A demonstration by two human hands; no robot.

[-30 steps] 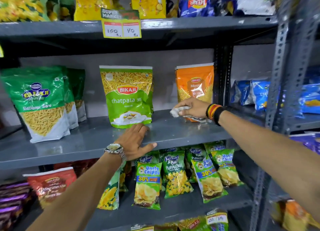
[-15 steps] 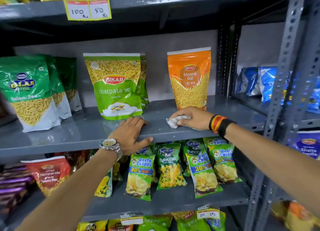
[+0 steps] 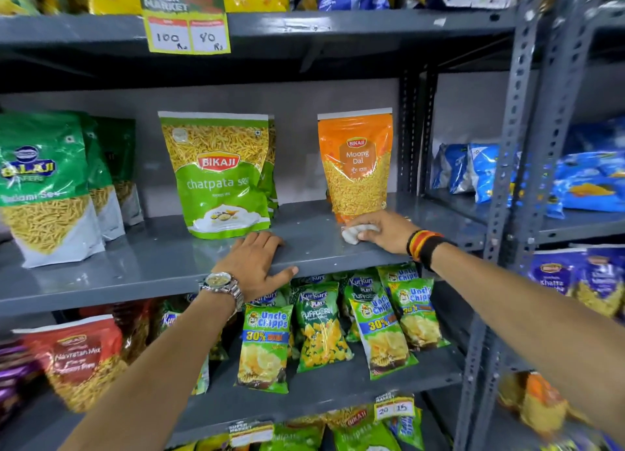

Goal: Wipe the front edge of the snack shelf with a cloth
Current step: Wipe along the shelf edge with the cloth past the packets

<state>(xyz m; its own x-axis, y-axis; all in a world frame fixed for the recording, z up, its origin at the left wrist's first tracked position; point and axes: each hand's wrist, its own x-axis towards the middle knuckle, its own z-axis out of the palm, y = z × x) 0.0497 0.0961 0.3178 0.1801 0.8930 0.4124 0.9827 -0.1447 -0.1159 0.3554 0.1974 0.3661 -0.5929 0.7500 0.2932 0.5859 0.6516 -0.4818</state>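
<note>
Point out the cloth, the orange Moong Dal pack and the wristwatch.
cloth (image 3: 355,233), head view, bunched white end beside the fingers.
orange Moong Dal pack (image 3: 357,166), head view, front label.
wristwatch (image 3: 219,280), head view, dial.

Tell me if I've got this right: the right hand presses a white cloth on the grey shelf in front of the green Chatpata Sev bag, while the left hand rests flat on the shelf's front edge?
Not quite. In the head view the right hand presses the white cloth in front of the orange Moong Dal bag, not the green Chatpata Sev bag. The rest holds: the left hand rests flat on the grey shelf at its front edge.
</note>
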